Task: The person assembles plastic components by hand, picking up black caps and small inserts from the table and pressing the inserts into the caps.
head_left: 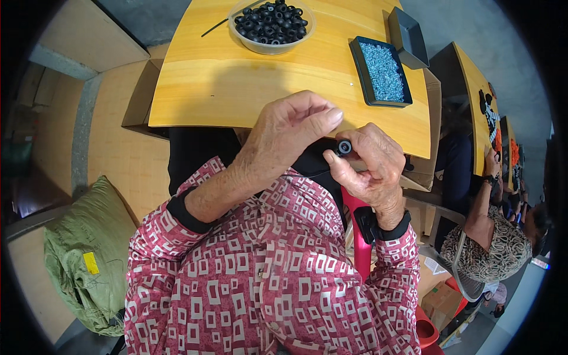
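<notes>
My right hand [376,163] is closed round a small black cylindrical piece [343,148], its round end with a greyish ring and dark centre facing up between thumb and forefinger. Just left of it, my left hand [287,130] is raised with thumb and forefinger pinched together; anything between them is too small or hidden to name. A thin black cord [307,176] runs below the hands. Beyond them on the yellow table [319,77] stands a clear plastic bowl [269,49] of black ring-shaped pieces [272,23]. A black tray [387,105] holds many small bluish metallic bits [383,71], perhaps screws.
A second black tray [408,38] touches the first at its far right. Beside the bowl lies a thin dark stick [214,28]. A green sack [89,254] is at my left; a co-worker in a patterned top [494,248] sits at the right by another table [470,106].
</notes>
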`<move>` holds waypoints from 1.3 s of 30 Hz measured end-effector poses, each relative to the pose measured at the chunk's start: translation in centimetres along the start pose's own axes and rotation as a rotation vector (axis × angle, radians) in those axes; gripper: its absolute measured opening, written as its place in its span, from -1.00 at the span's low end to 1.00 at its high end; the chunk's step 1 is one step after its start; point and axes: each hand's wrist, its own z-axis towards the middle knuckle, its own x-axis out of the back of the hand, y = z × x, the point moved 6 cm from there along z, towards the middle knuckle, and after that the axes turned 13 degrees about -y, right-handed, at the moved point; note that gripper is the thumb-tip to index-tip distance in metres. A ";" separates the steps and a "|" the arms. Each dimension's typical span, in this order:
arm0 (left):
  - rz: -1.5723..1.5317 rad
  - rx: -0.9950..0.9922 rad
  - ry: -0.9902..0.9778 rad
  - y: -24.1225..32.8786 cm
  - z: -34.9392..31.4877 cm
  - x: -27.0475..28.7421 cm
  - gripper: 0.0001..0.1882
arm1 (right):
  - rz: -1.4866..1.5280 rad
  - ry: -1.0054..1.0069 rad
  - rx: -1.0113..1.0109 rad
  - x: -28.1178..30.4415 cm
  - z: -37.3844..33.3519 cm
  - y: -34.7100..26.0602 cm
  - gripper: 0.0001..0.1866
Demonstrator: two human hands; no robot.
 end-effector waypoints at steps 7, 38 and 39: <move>0.043 -0.124 -0.172 2.0 -0.1 -1.8 -0.33 | 0.079 0.014 0.052 -1.2 1.9 -2.5 -0.75; -0.186 0.006 -0.020 2.6 -1.7 -0.7 -0.57 | -0.281 0.100 0.228 1.4 1.8 -3.3 -0.72; -0.182 0.002 -0.021 3.1 -1.9 -0.7 -0.57 | -0.283 0.104 0.232 1.6 2.1 -3.5 -0.72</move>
